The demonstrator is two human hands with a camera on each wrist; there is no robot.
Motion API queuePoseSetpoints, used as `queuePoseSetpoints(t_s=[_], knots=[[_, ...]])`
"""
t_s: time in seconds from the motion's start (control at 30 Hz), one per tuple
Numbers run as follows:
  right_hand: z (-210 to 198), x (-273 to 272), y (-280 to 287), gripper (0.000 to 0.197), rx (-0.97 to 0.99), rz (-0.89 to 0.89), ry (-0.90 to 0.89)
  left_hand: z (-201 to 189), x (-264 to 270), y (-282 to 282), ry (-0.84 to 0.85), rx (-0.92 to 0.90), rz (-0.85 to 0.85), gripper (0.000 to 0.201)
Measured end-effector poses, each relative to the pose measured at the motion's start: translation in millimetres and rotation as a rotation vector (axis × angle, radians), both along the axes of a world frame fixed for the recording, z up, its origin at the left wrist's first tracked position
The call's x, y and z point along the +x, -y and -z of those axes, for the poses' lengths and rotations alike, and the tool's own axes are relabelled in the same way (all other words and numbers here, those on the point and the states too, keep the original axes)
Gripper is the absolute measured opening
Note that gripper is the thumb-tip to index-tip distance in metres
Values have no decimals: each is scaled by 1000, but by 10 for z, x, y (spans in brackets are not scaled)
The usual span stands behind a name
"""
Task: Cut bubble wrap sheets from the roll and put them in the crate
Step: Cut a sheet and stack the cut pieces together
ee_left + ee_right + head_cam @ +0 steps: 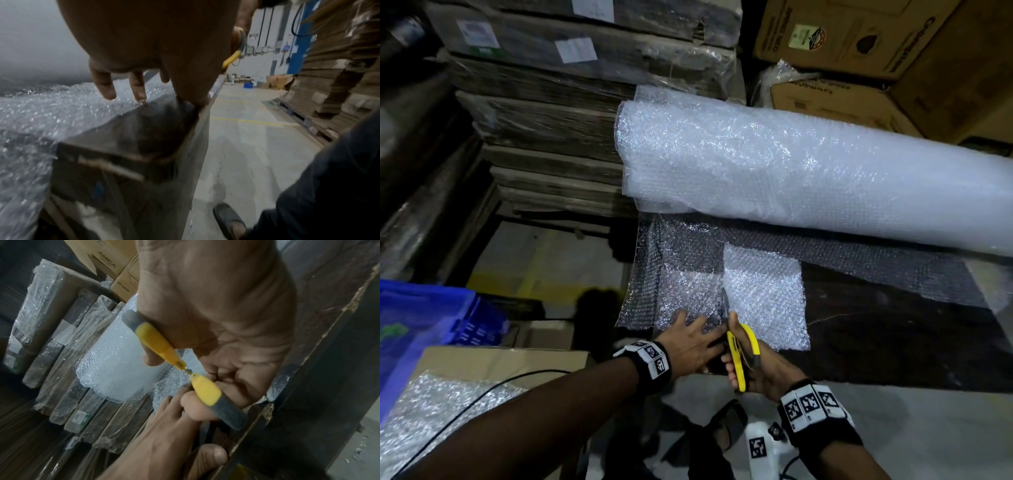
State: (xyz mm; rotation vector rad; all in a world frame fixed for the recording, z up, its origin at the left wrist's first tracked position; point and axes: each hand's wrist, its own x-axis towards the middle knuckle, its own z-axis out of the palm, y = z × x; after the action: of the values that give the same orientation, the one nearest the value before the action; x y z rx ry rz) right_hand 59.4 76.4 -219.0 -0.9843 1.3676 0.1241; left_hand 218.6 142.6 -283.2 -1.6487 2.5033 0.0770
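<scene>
Yellow scissors (739, 353) are gripped in the right hand (763, 370); bubble wrap (688, 298) on the table (893, 335) is pressed flat by the open left hand (691, 342), whose fingertips, near the blades, risk being nicked.

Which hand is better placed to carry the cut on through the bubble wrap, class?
Right. The right hand grips the yellow scissors, blades already in the bubble wrap; the left hand lies flat, steadying it.

one bubble wrap roll (808, 178), one pair of scissors (739, 353), two hands, one blue crate (431, 325).
</scene>
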Motion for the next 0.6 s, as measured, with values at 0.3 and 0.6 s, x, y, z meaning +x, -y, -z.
queuePoseSetpoints(t_s=[0.3, 0.6], knots=[[-73, -117, 105, 96, 111, -33, 39, 41, 42, -117, 60, -87, 110, 36], [-277, -106, 150, 78, 184, -42, 87, -86, 58, -74, 99, -92, 178, 39]])
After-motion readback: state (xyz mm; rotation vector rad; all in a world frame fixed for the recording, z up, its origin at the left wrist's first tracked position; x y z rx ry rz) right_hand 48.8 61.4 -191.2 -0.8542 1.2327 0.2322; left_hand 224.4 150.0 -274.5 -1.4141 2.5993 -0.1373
